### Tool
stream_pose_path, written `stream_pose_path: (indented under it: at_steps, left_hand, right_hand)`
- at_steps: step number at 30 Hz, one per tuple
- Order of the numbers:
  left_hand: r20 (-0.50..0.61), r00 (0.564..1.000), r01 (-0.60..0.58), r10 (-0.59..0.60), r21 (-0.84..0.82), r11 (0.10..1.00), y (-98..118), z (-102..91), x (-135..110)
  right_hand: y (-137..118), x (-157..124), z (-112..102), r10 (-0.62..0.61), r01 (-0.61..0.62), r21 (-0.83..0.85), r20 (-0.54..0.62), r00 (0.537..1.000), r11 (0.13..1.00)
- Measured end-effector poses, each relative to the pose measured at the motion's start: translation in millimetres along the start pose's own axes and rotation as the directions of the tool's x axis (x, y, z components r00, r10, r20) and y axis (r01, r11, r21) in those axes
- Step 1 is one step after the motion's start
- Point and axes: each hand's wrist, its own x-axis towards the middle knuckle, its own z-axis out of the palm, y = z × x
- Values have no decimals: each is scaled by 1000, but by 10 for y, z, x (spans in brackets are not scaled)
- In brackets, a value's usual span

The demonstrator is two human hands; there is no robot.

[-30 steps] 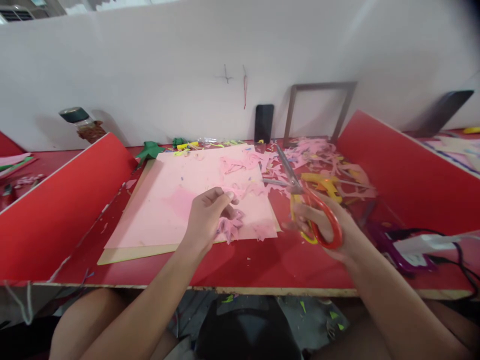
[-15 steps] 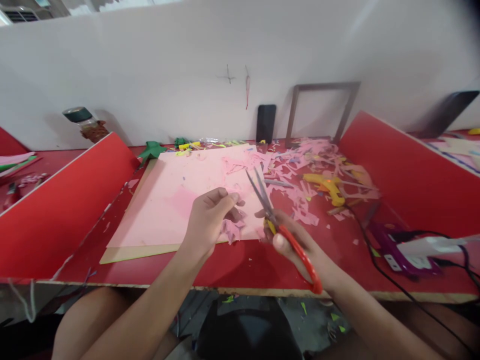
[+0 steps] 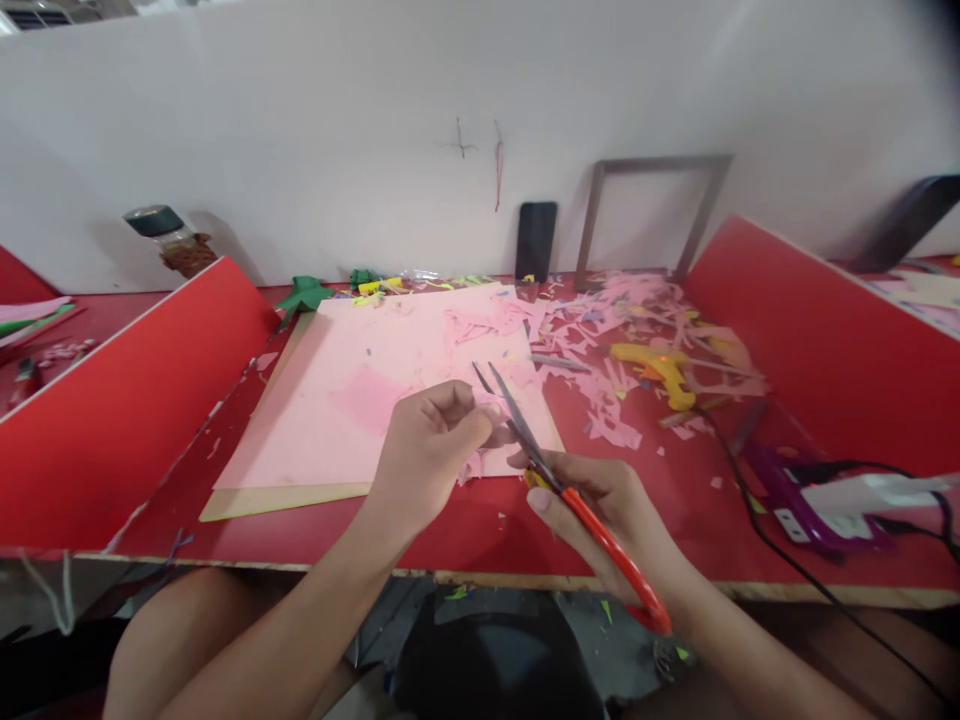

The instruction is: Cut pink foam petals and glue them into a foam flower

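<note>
Over the front part of the pink sheets (image 3: 300,400), my left hand (image 3: 435,440) pinches a small piece of pink paper (image 3: 489,402). More of that pink material hangs below its fingers. My right hand (image 3: 600,500) is closed on a pair of scissors (image 3: 529,435) with red handles. The blades are slightly apart and reach up beside the left fingertips, next to the pink piece. Whether they touch the paper I cannot tell. Something small and yellow shows near the scissors' pivot, by my right fingers.
Pink scraps (image 3: 630,310) are heaped at the back right, with a yellow glue gun (image 3: 664,372) beside them. Its cord runs past a purple power strip (image 3: 817,510). A phone (image 3: 535,242) and a grey frame (image 3: 592,220) lean on the wall. Red dividers (image 3: 150,400) stand at both sides.
The scissors have come left and closer to my left hand, their blades now beside its fingertips. My left hand has shifted slightly right, still pinching the pink paper.
</note>
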Motion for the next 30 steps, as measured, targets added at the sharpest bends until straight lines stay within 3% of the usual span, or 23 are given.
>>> stream_pose_path:
  at_steps: [18, 30]
  left_hand:
    - [10, 1000, 24, -24, 44, 999, 42, -3, -17]
    - [39, 999, 30, -29, -30, 999, 35, -6, -17]
  right_hand:
    - [9, -18, -50, 5, -3, -65, 27, 1000, 998]
    - [38, -26, -35, 3, -2, -120, 4, 1000, 993]
